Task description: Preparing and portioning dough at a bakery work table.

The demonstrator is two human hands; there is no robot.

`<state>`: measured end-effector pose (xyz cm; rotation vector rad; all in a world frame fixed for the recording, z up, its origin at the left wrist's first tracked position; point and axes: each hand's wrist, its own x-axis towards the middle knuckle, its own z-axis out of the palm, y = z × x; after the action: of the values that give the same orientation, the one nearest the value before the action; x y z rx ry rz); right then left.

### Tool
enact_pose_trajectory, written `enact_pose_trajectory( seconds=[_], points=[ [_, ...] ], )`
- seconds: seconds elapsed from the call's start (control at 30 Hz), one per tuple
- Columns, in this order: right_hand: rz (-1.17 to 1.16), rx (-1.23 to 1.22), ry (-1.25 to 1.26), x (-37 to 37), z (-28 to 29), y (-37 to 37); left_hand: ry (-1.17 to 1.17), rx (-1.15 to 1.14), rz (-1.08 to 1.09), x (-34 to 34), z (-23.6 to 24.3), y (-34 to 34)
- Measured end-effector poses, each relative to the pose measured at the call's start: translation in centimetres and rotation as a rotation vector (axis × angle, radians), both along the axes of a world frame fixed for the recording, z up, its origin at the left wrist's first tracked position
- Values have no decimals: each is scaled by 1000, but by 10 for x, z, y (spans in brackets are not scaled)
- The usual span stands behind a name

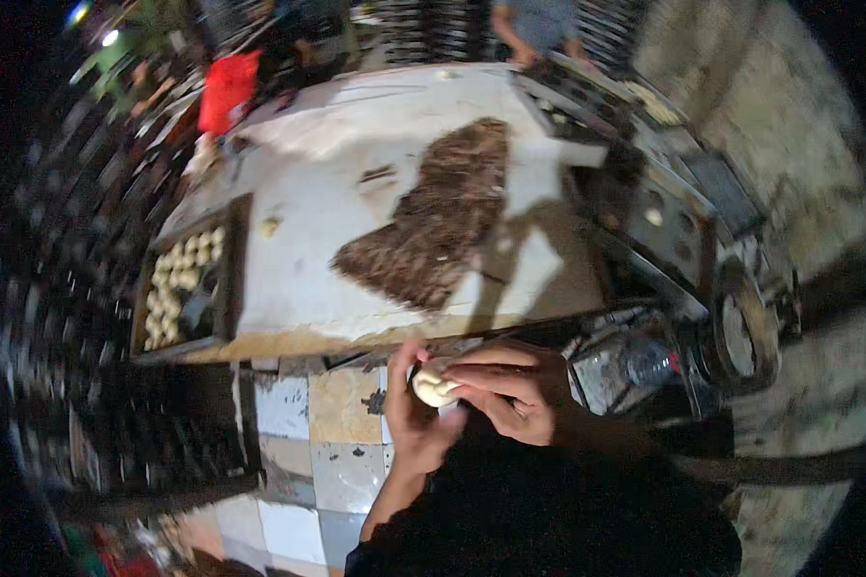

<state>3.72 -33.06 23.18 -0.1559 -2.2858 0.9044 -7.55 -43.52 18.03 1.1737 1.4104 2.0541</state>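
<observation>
- Head view: a pale, folded dough piece sits between the two hands, off the table, just inside the left hand's raised fingers and straight left of the right hand's fingertips.
- The left hand is part-closed, cupping the dough from its left and near sides; its thumb is blurred.
- The right hand has its fingers half curled and pointing left, their tips against the dough's right side; whether its thumb grips underneath is hidden, so I cannot tell.
- Neither hand is nearer, as both touch the dough; it looks roundish, with no clear long axis.
- Just beyond the left fingertips runs the table's near edge; farther off lies a shaggy brown sheet.
- Well left of the left hand is a framed tray with rows of pale pieces.
</observation>
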Motion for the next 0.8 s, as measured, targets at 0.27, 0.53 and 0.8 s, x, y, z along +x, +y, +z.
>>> enact_pose_trajectory(
  seconds=[0.27,0.53,0.8],
  points=[
    [-69,-373,152,139,-7,132,140,153,-211,98,9,164],
    [-318,-109,376,224,-37,195,31,13,-389,203,33,269],
    [-557,-55,-121,283,-36,234,912,23,-169,211,-155,321]
  ],
)
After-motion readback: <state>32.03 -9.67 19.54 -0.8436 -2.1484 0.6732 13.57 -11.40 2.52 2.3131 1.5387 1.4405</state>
